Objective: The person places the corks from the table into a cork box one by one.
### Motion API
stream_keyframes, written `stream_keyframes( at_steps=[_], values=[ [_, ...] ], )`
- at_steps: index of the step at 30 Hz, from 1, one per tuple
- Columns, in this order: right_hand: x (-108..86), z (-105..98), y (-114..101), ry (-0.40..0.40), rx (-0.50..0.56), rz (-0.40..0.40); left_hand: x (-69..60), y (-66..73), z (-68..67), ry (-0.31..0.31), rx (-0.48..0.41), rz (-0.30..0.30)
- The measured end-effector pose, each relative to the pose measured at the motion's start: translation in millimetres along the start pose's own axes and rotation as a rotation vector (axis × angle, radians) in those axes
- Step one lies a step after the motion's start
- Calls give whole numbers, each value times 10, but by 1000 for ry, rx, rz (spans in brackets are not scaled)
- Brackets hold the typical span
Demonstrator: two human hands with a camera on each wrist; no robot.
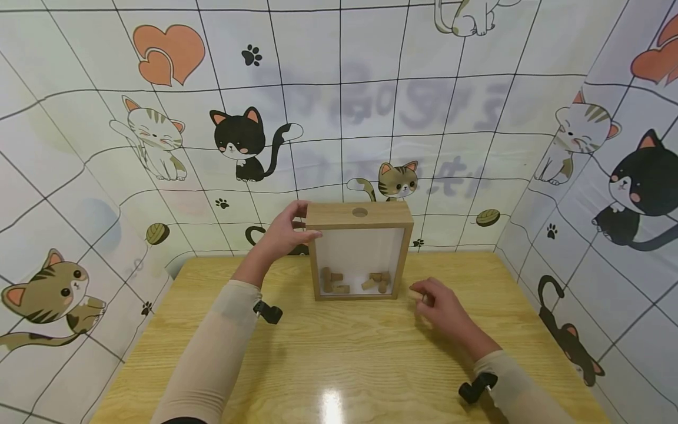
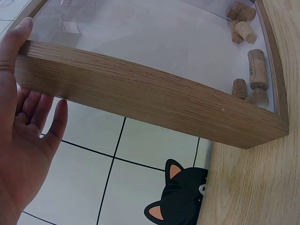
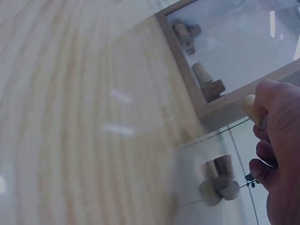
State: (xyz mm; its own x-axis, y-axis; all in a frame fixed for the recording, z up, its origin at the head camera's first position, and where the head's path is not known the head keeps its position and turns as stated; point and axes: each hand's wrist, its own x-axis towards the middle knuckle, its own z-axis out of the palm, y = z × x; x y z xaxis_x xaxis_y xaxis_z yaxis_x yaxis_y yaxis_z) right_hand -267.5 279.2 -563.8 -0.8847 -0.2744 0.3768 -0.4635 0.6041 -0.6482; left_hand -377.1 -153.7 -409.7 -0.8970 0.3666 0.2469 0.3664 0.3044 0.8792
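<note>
A wooden shadow box (image 1: 360, 221) with a clear front and a round hole in its top stands upright on the table. Corks (image 1: 326, 280) lie inside along its bottom in two clusters. My left hand (image 1: 286, 231) grips the box's upper left side, thumb at the front and fingers towards the back, as the left wrist view (image 2: 28, 117) also shows. Low beside the box's right side, my right hand (image 1: 441, 303) pinches a single cork (image 3: 253, 110) between thumb and fingers. The box's back is hidden.
A small pile of loose corks (image 3: 219, 183) shows near the box's side in the right wrist view; I cannot make it out in the head view. The light wooden table (image 1: 339, 353) meets a cat-print cloth (image 1: 339, 129) at the back and sides.
</note>
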Motion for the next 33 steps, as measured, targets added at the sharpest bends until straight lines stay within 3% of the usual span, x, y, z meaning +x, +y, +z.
stream_keyframes(
  at_steps=[8, 16, 23, 33],
  values=[
    [131, -106, -167, 82, 70, -64, -2, 4, -16, 3, -8, -5],
    [242, -270, -353, 135, 52, -119, 4, -2, -21, 1, -8, 3],
    [376, -497, -494, 230, 17, -256, 10, -2, -18, -1, -11, 7],
    [553, -734, -646, 283, -33, -291, 0, 2, -11, -7, -1, 11]
  ],
)
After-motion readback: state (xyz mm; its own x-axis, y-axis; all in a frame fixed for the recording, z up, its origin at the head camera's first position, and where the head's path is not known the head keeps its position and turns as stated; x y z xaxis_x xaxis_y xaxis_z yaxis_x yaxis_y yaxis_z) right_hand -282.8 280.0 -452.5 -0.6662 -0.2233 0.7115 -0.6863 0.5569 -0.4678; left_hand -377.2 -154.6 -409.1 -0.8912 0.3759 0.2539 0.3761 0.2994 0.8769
